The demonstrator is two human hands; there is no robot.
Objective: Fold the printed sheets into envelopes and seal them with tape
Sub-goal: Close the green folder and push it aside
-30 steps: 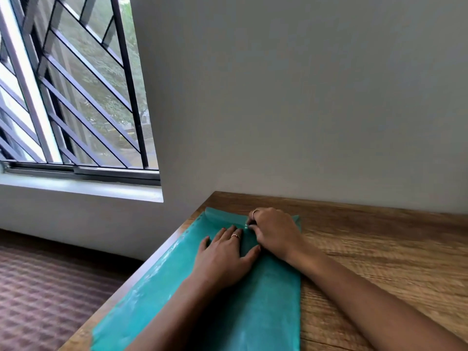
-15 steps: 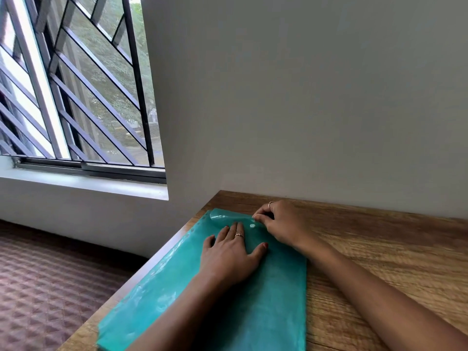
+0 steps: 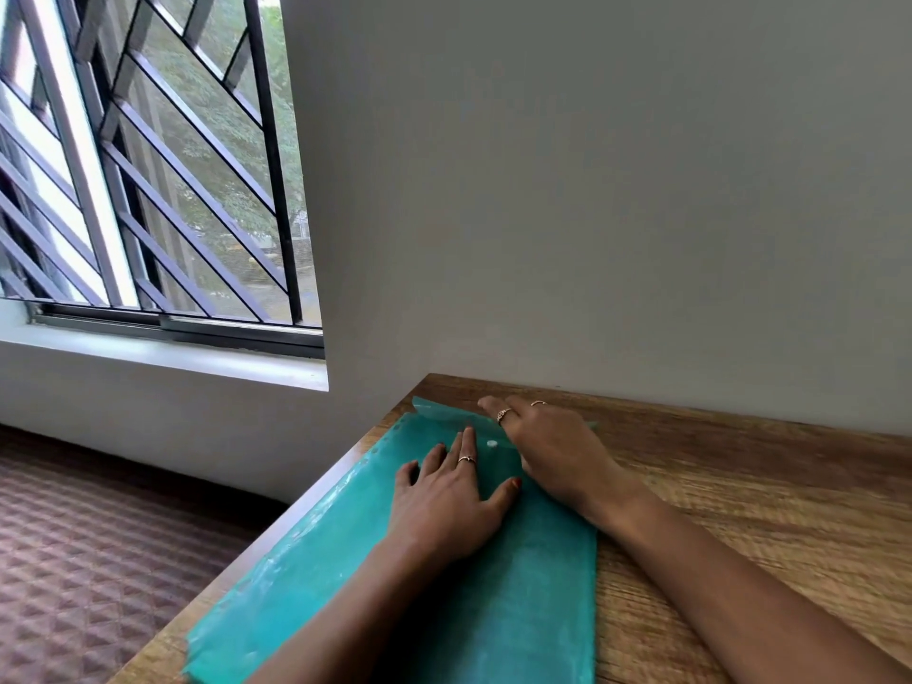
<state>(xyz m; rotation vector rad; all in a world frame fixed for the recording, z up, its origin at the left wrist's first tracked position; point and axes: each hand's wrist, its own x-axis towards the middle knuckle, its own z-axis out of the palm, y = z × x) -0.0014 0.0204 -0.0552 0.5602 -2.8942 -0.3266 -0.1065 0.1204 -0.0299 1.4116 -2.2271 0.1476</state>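
- The teal folder [image 3: 493, 585] lies flat on the bench [image 3: 740, 510], under both my hands, its long side running away from me toward the wall.
- My left hand [image 3: 444, 501] rests spread and flat on it, just short of the white snap [image 3: 492, 443].
- My right hand [image 3: 552, 446] lies beside the left, fingers reaching over the flap [image 3: 444, 411] at the far end; whether they press or pinch it, I cannot tell.
- To do this well, I judge: keep the left palm pinning the folder, peel the flap gently, avoid creasing the thin plastic.
- No sheets or tape in sight.
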